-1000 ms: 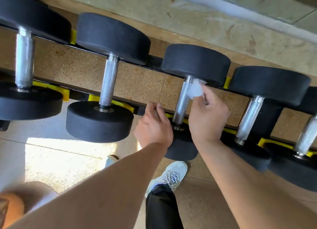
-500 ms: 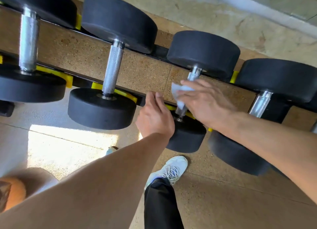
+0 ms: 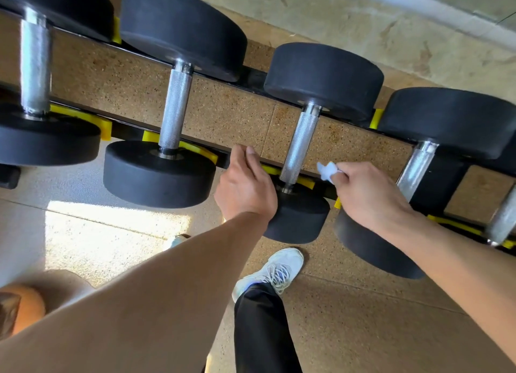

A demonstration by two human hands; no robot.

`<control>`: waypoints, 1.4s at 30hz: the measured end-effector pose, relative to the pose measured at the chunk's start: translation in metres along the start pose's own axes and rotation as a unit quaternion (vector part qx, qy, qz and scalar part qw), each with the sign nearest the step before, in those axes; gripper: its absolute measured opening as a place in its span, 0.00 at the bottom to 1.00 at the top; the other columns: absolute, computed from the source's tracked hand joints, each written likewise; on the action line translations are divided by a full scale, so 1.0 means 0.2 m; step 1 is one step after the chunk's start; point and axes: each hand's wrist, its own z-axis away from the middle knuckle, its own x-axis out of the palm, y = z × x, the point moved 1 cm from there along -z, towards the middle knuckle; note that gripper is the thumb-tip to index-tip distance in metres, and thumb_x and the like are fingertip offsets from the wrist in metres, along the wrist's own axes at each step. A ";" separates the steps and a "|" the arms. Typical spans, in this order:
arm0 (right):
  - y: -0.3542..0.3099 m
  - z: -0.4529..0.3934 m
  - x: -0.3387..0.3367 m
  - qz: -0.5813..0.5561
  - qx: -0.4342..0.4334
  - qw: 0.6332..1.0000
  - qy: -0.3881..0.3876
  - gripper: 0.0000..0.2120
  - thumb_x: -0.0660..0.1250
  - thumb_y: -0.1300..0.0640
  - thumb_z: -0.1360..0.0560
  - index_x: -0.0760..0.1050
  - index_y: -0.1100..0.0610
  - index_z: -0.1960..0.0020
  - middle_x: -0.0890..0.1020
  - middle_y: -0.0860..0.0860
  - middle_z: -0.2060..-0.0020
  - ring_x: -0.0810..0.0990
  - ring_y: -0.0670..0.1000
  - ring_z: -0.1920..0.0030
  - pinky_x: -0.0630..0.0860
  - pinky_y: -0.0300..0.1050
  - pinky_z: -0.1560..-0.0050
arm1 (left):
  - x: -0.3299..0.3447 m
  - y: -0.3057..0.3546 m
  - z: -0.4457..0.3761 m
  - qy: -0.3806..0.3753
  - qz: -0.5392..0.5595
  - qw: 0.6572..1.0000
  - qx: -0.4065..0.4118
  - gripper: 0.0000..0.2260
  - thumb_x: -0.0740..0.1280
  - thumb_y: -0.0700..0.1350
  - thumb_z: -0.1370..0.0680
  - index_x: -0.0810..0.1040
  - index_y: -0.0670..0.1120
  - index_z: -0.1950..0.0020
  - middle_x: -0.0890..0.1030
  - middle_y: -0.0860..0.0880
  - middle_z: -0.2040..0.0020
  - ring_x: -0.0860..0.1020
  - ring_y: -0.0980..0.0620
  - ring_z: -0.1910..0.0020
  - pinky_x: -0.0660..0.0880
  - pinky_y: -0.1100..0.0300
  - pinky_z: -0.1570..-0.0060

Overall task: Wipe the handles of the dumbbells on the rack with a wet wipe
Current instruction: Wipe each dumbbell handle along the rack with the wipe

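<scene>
Speckled cork-coloured floor (image 3: 363, 330) under black rack (image 3: 252, 78) with yellow cradles. Right hand (image 3: 368, 193) fingers curled, pinching crumpled white wet wipe (image 3: 328, 171) just right of middle dumbbell handle (image 3: 300, 146) (wipe not touching it). Left hand (image 3: 245, 185) just left of that handle, fingers hooked over rack's front rail. White sneaker (image 3: 272, 269) below handle.
</scene>
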 end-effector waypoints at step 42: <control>-0.22 -0.17 -0.06 0.132 -0.283 0.949 -0.043 0.12 0.58 0.57 0.17 0.77 0.46 0.41 0.81 0.51 0.60 0.80 0.58 0.61 0.72 0.47 0.63 | 0.02 0.00 0.00 0.012 -0.037 0.999 0.011 0.14 0.52 0.52 0.16 0.74 0.50 0.53 0.81 0.47 0.59 0.73 0.43 0.60 0.64 0.53 0.60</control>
